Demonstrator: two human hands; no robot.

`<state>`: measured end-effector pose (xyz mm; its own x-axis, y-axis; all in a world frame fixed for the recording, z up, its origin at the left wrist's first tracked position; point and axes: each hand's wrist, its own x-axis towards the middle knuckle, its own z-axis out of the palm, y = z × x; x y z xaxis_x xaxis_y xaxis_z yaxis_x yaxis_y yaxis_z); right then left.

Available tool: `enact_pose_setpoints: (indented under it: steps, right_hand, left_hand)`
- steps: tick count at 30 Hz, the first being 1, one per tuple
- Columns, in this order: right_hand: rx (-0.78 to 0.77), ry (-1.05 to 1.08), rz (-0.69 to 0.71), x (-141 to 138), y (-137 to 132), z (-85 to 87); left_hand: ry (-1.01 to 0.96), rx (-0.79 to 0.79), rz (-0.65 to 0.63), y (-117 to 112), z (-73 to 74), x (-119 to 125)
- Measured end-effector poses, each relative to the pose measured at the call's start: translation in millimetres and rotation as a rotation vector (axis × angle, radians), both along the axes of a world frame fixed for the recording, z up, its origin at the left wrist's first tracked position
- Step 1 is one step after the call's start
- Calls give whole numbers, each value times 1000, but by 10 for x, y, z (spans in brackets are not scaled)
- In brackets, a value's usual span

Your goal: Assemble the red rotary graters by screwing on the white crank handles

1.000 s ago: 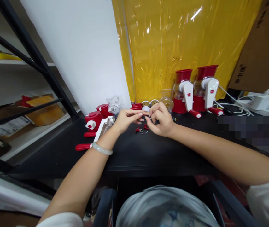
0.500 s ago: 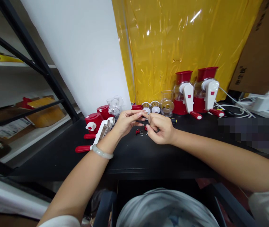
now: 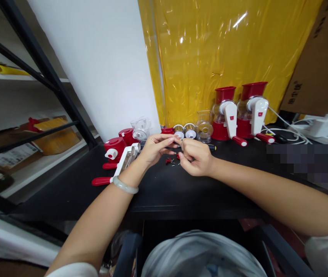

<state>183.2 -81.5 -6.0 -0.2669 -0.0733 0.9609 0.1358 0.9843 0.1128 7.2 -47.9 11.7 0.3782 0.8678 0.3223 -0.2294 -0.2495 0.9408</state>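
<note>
Close together, left hand [image 3: 154,149] and right hand [image 3: 197,157], each grip too hidden to tell, red parts [image 3: 168,161] nearby.

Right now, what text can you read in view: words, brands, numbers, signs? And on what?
Nothing I can quote with certainty.
Large cardboard box, right: a sideways line of dark characters with a small mark beside it; too small and blurred.
Same box, upper part: more dark print, too blurred.
White label above the left shelf: printed, too small and blurred.
</note>
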Motion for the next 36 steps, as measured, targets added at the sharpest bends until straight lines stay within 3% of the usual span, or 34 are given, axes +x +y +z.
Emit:
enact_pose_setpoints:
  steps: [17,29,32,36]
  right_hand:
    - [-60,4,-45,5,7,-26]
    - [-152,79,5,-21,28,-45]
    - [-237,116,29,-28,46,-57]
    - [-544,302,206,-40,102,-19]
  left_hand:
    - [45,87,22,17,-12,-6]
    - [39,59,33,34,-29,-1]
    - [44,59,48,38,-38,5]
    - [38,35,86,29,-47,27]
